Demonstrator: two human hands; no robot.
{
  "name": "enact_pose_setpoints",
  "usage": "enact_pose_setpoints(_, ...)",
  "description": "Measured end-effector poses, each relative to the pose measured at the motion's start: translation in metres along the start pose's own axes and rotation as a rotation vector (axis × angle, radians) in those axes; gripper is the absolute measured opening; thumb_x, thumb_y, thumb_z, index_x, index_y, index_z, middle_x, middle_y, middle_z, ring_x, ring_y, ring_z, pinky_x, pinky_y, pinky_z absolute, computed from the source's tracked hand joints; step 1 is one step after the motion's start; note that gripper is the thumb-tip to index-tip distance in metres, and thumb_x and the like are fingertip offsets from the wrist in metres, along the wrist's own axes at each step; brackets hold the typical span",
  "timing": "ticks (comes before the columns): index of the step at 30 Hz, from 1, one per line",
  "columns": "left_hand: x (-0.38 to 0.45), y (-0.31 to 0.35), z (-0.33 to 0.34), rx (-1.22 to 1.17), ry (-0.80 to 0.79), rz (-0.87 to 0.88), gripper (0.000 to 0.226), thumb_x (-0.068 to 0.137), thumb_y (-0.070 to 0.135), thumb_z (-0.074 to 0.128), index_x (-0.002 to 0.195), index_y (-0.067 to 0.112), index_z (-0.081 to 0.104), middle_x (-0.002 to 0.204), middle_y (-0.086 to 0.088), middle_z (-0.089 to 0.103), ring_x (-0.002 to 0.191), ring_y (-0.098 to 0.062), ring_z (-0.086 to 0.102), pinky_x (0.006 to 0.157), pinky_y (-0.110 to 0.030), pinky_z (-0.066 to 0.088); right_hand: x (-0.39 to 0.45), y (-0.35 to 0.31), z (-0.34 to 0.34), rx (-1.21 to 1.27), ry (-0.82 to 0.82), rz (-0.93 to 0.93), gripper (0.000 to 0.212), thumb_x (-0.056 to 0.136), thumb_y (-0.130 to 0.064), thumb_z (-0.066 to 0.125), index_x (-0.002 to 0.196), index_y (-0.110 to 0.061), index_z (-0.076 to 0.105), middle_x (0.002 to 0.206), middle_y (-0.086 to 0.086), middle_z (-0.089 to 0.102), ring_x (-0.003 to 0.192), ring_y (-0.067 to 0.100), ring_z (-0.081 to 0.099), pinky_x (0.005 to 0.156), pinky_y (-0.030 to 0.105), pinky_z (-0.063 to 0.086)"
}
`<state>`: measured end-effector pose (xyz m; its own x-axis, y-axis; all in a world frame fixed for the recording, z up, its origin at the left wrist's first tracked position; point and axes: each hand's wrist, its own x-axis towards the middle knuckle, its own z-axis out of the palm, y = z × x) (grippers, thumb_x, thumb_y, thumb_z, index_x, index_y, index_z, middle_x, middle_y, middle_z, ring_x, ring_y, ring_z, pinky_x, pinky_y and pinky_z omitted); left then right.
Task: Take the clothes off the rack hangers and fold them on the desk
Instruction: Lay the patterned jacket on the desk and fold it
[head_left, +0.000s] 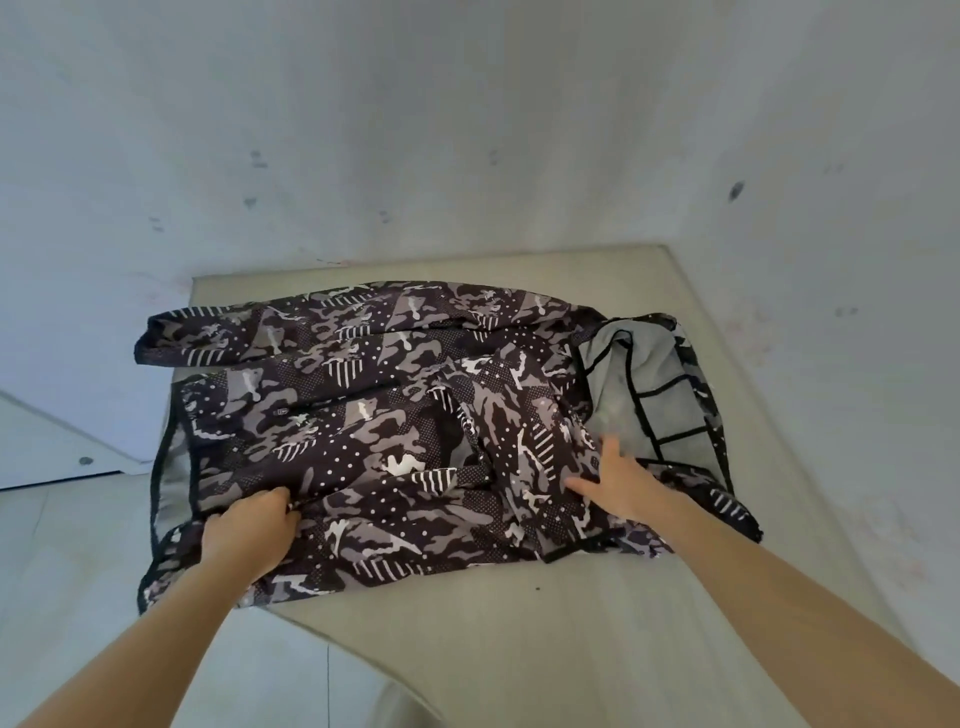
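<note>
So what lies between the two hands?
Only jacket cloth: the head view shows rumpled camouflage fabric from left hand to right hand.

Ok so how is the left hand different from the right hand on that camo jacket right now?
The left hand has its fingers curled into a bunch of the jacket near its left edge, gripping the cloth; the right hand lies flat with fingers spread, pressing the cloth down. The left hand sits nearer the desk's front edge, the right hand further in, beside the grey lining. Both touch the same jacket.
</note>
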<state>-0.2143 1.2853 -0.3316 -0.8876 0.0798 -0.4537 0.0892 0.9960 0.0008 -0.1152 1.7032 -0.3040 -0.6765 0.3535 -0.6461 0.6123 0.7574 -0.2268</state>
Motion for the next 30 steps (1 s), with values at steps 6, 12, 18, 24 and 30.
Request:
enact_pose_setpoints(6,0.025,0.014,-0.016,0.02,0.003,0.041,0.022,0.098,0.035,0.042,0.111,0.023,0.054,0.119,0.0,0.057,0.109,-0.025,0.055,0.091,-0.044,0.049,-0.02,0.042,0.021,-0.054,-0.204,0.111,0.051,0.098,-0.051,0.042,0.122,-0.007,0.05,0.12,0.012,0.057,0.112,0.026,0.055,0.084,0.027,0.045)
enact_pose_setpoints(12,0.016,0.086,-0.034,0.142,0.175,0.156,0.031,0.092,0.021,0.053,0.122,0.02,0.049,0.124,-0.001,0.05,0.12,-0.023,0.044,0.099,-0.038,0.042,-0.032,0.038,-0.002,0.243,-0.533,0.307,0.067,0.089,-0.055,0.057,0.141,-0.018,0.037,0.143,0.012,0.045,0.112,0.03,0.057,0.092,0.043,0.053)
enact_pose_setpoints(18,0.006,0.192,-0.043,-0.657,-0.238,0.248,0.026,0.095,0.039,0.057,0.111,0.019,0.059,0.099,0.008,0.064,0.088,-0.006,0.058,0.072,-0.021,0.045,-0.005,0.023,-0.04,0.459,-0.274,0.197,0.065,0.092,-0.035,0.063,0.144,-0.01,0.034,0.14,0.013,0.048,0.09,0.018,0.06,0.076,0.032,0.059)
enact_pose_setpoints(24,0.021,0.239,-0.032,-0.725,-0.323,0.285,0.017,0.088,0.027,0.069,0.096,0.017,0.058,0.097,0.004,0.061,0.098,-0.02,0.06,0.084,-0.029,0.046,0.001,0.015,-0.049,0.507,-0.358,0.121,0.039,0.094,-0.02,0.061,0.129,-0.006,0.05,0.103,0.007,0.067,0.086,0.02,0.068,0.08,0.033,0.058)
enact_pose_setpoints(30,0.051,0.271,-0.059,-0.861,-0.179,0.356,0.009,0.097,0.01,0.055,0.105,0.013,0.054,0.116,-0.002,0.06,0.107,-0.022,0.058,0.099,-0.038,0.047,0.005,0.026,-0.055,0.943,-0.336,0.041,0.028,0.095,-0.026,0.059,0.123,-0.02,0.056,0.113,0.003,0.069,0.098,0.024,0.07,0.079,0.034,0.056)
